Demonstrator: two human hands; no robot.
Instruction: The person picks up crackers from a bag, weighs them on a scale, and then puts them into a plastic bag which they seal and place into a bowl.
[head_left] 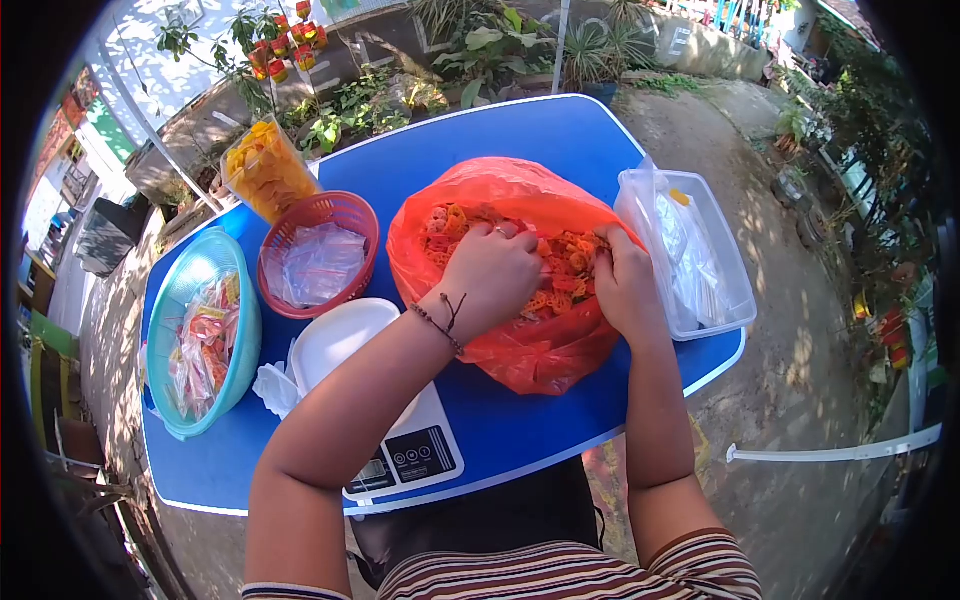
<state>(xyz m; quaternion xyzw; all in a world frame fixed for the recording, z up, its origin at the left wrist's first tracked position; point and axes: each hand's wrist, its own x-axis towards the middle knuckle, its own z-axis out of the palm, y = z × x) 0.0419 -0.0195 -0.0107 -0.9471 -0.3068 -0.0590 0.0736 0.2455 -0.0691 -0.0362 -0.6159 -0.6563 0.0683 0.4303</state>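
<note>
Reaching into the limp red-orange plastic bag point(545, 360), the left hand point(492, 268) hides its fingertips, grip unclear; the right hand point(625, 278) curls at the bag's right rim, hold likewise uncertain. Crinkly orange pieces point(575, 258) inside look light, brittle, best cupped from beneath.

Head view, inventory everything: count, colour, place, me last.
Table: one, blue, centre
Plastic bag: one, red, mid-table
Snack pieces: many, orange, in bag
Tub: one, clear, table's right
Tub plastic: uncounted, whitish, in tub
Basket: one, red, left of bag
Small bags: several, clear, in basket
Basin: one, light blue, table's left
Packets: several, reddish, in basin
Snack container: one, clear, far-left corner
Scale: one, white, near edge
Crumpled plastic: one, white, beside scale
Plants: many, green, beyond table
Ground: one, grey-brown, around table
Bracelet: one, dark, left wrist
Shirt: one, striped, bottom
Left hand: one, in bag
Right hand: one, bag's right edge
</note>
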